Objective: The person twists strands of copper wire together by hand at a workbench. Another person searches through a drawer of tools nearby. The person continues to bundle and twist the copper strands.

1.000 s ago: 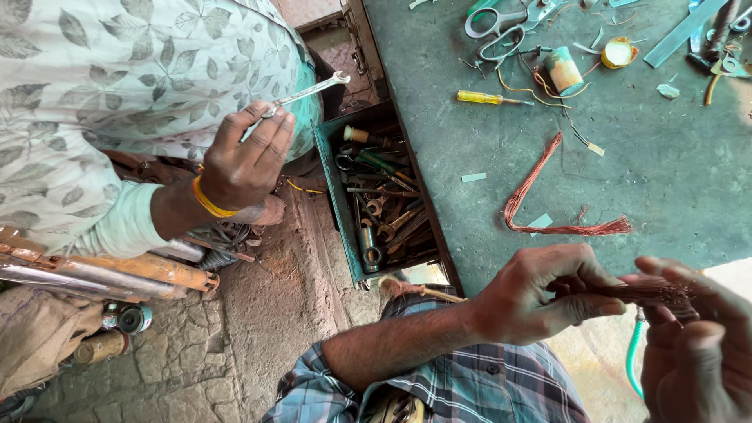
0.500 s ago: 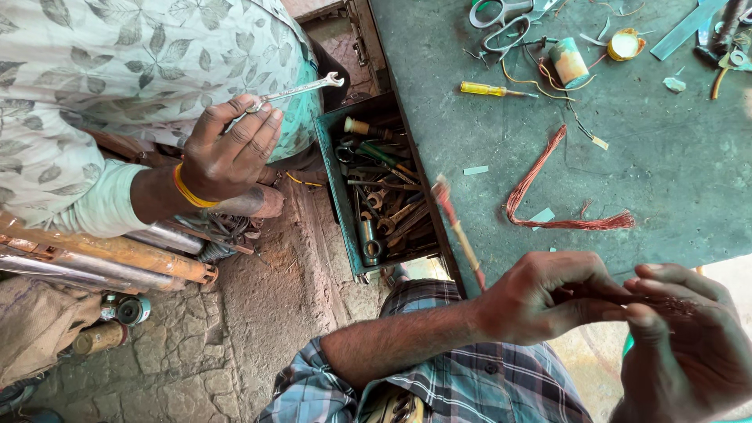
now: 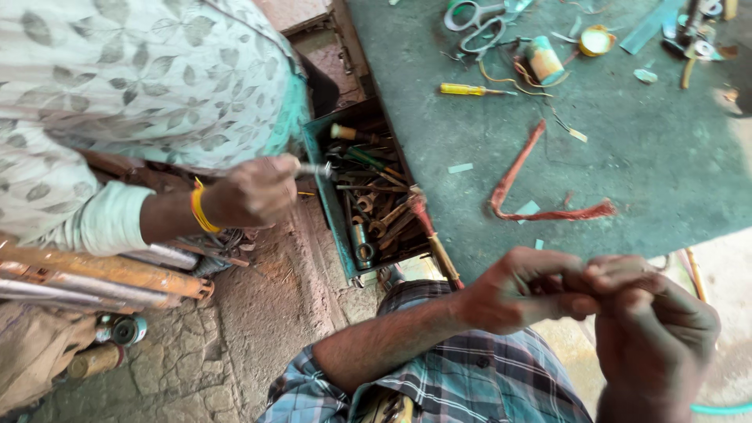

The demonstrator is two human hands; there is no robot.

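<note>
A small repair workshop, seen from above. A worn green surface (image 3: 642, 172) carries scattered hand tools: a yellow-handled screwdriver (image 3: 470, 90), scissors (image 3: 474, 19), a roll of tape (image 3: 597, 39) and a bundle of reddish copper wire (image 3: 540, 200). Beside it an open green metal toolbox (image 3: 372, 196) is crammed with sockets, drivers and other oily tools. The rough stone floor (image 3: 235, 345) is stained, with rusty metal pipes (image 3: 94, 270) lying at the left. A co-worker's hand (image 3: 251, 192) reaches towards the toolbox with a metal tool.
</note>
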